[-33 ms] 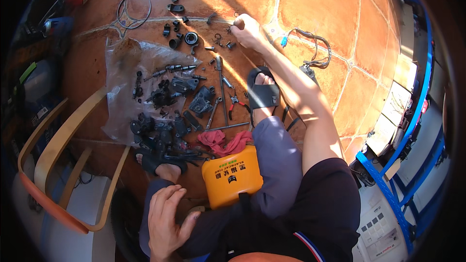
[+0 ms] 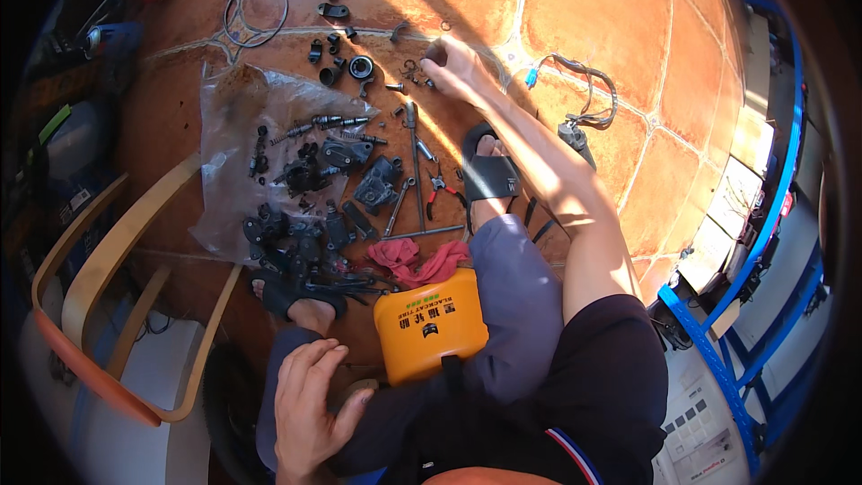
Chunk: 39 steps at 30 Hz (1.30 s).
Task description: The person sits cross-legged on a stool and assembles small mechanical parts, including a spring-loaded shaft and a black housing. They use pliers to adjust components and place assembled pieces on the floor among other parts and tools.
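Observation:
My right hand [image 2: 456,68] reaches far forward over the tiled floor. Its fingers are bent together at the small metal clips and rings [image 2: 411,68]; whatever lies between the fingertips is hidden. Just beyond the hand lies a small ring [image 2: 445,26]. A short bolt [image 2: 394,86] and a black round collar [image 2: 361,68] sit to the left of it. Over my left thigh rests my left hand [image 2: 310,404], empty, with its fingers loosely stretched and the thumb apart.
Dark mechanical parts [image 2: 377,181] lie on and beside a clear plastic sheet [image 2: 224,139]. Red-handled pliers [image 2: 436,193], a long rod tool [image 2: 414,162], a pink cloth [image 2: 417,260] and a yellow stool [image 2: 431,319] are nearby. A wired part [image 2: 575,139] lies right; a wooden-armed chair [image 2: 99,278] stands left.
My right hand has drawn slightly back and left, away from the small ring and closer to the clips. My left hand has stayed in place. The view has shifted a little.

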Motion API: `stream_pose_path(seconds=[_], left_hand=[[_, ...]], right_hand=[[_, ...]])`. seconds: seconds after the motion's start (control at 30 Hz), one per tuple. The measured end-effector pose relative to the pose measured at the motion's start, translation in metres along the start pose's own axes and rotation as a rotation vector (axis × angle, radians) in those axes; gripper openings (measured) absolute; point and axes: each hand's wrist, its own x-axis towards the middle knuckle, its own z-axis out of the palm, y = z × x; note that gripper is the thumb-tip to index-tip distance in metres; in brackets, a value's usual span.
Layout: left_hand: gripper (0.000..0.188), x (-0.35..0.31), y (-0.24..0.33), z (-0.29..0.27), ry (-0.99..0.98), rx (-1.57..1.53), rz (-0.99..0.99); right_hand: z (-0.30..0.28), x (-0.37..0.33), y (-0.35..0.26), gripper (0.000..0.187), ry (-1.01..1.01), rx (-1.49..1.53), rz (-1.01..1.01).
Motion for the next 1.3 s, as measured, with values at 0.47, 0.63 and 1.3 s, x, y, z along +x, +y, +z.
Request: stream_pose_path(seconds=[0.47, 0.63, 1.3], left_hand=[[0.055, -0.043, -0.009, 0.005, 0.024, -0.032, 0.043], [0.056, -0.056, -0.016, 0.002, 0.030, -0.057, 0.079], [0.054, -0.058, -0.010, -0.004, -0.009, -0.084, 0.083]], right_hand=[[0.115, 0.004, -0.102, 0.031, -0.202, 0.042, -0.228], [0.120, 0.007, -0.100, 0.031, -0.227, -0.091, -0.222], [0.087, 0.017, -0.090, 0.034, 0.074, 0.109, -0.146]])
